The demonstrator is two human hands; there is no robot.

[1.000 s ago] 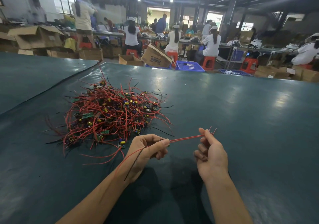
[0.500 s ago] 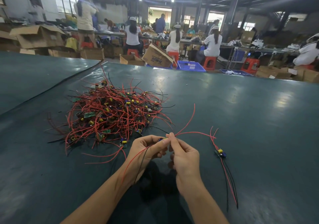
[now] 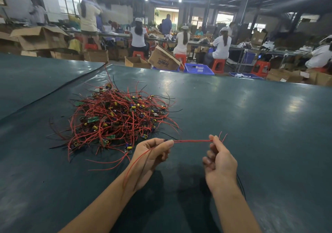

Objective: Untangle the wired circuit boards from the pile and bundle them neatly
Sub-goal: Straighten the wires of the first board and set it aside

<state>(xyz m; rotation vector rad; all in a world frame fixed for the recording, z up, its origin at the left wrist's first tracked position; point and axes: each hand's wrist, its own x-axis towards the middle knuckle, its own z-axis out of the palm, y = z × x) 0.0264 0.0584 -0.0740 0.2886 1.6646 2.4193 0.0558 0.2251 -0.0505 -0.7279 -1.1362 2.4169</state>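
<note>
A tangled pile of small circuit boards with red and black wires point(image 3: 116, 119) lies on the dark green table point(image 3: 251, 125), left of centre. My left hand point(image 3: 152, 153) grips a small bunch of wired boards, with red and black wire tails hanging down over my wrist. From it a few red wires point(image 3: 192, 140) stretch taut to the right. My right hand point(image 3: 218, 159) pinches their far ends, and the tips stick up past my fingers. Black wires point(image 3: 241, 186) show behind my right wrist.
The table's far edge runs across the back, with cardboard boxes point(image 3: 163, 59), blue crates point(image 3: 198, 69) and red stools point(image 3: 218, 64) beyond it. Several seated workers sit at benches further back. A seam in the table cover point(image 3: 53, 92) runs diagonally at the left.
My right hand moved from beside my left hand out to the right, pulling the red wires straight and taut. The loose board with wires that lay at the right is hidden now.
</note>
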